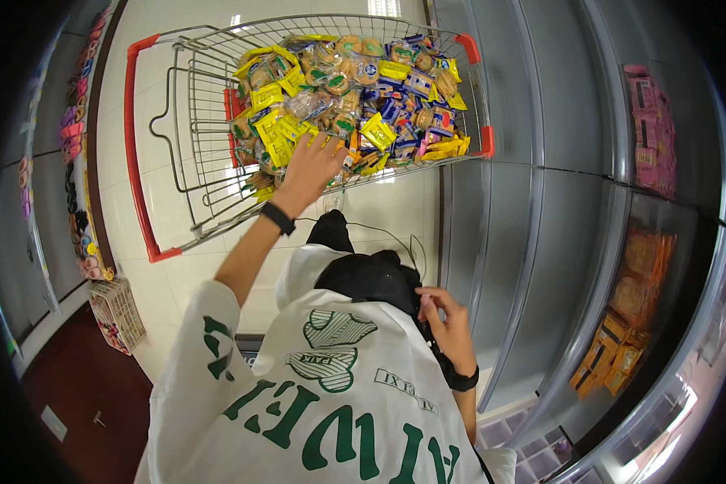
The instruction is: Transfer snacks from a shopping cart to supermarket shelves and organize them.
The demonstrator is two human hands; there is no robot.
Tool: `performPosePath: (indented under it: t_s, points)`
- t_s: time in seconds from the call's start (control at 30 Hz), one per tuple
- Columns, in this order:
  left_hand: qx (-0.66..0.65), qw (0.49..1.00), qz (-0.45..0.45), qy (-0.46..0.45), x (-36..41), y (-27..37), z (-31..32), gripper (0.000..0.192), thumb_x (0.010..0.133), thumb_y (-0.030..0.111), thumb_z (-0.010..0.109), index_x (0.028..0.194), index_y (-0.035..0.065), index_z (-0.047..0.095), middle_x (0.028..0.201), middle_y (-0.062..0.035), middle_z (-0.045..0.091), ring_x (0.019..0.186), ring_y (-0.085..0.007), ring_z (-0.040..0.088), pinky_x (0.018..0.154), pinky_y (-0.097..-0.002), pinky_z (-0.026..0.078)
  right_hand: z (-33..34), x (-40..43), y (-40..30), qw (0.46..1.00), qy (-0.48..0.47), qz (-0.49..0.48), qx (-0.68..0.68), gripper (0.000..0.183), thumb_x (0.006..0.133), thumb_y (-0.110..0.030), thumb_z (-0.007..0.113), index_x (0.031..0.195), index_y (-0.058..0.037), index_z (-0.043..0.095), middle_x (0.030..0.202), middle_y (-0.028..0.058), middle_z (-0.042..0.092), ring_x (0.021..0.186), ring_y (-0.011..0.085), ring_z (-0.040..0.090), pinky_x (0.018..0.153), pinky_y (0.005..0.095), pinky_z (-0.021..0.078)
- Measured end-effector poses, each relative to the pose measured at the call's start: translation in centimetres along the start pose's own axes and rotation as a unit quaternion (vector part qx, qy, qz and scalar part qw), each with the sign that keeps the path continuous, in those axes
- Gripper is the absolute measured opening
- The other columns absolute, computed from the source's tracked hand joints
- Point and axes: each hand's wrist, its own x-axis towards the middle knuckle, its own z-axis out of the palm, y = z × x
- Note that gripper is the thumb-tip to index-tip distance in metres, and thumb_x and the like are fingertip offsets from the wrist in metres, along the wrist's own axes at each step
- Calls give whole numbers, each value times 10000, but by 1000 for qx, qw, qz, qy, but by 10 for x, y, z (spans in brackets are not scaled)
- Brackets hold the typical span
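A wire shopping cart with red plastic trim stands before me, heaped with small snack packets. Yellow packets lie at its left and middle, blue-wrapped packets towards the right. Between them are round biscuits in clear wrappers. My left hand reaches over the cart's near rim, its fingertips down among the yellow packets. Whether it grips one is hidden by the back of the hand. Low by my waist, beside a black bag or garment, my right hand is loosely curled with nothing visible in it.
Grey metal shelves rise close on my right, holding pink packs and orange packs. Slippers line a rack on the left, near a white wire basket. A thin cable loops near my legs.
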Motion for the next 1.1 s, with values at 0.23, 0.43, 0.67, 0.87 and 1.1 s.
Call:
performPosePath:
  t_s: [0.23,0.43,0.67,0.87,1.1]
  points:
    - [43,990,66,-120,14,-33,20,572,735,126,843,1271,112,643,1280,-80,619,1237,-302,577,1174,-526,385,21,90,-15,984,37,-127,-117,187,995,-43,661,1179,-19,685,900,181,712,785,338,703,730,411,550]
    - [43,988,18,-149,32,-12,22,466,838,149,747,1288,80,647,1295,-75,634,1243,-288,573,1196,-515,373,86,296,-31,849,94,-384,-351,398,894,-138,714,1269,-46,619,1084,121,644,1018,329,635,889,446,514]
    - [39,996,-35,-68,8,-18,41,375,879,140,700,1243,94,620,1258,-70,656,1249,-251,575,1184,-502,395,139,389,-46,839,81,-334,-422,643,753,-291,898,1245,-13,591,1088,147,556,1060,335,579,895,451,467]
    - [11,992,-52,-114,25,-24,29,380,875,127,685,1247,75,628,1239,-79,632,1203,-272,574,1177,-508,395,35,417,-44,911,66,-304,-270,595,795,-287,873,1243,9,615,1115,192,674,1022,386,667,895,490,531]
    - [-23,982,-62,-177,48,-16,39,361,850,119,687,1206,68,657,1115,-79,640,1165,-291,579,1205,-548,345,-11,406,-34,848,123,-338,-390,670,808,-289,857,1348,4,589,1172,184,667,1116,368,634,969,473,503]
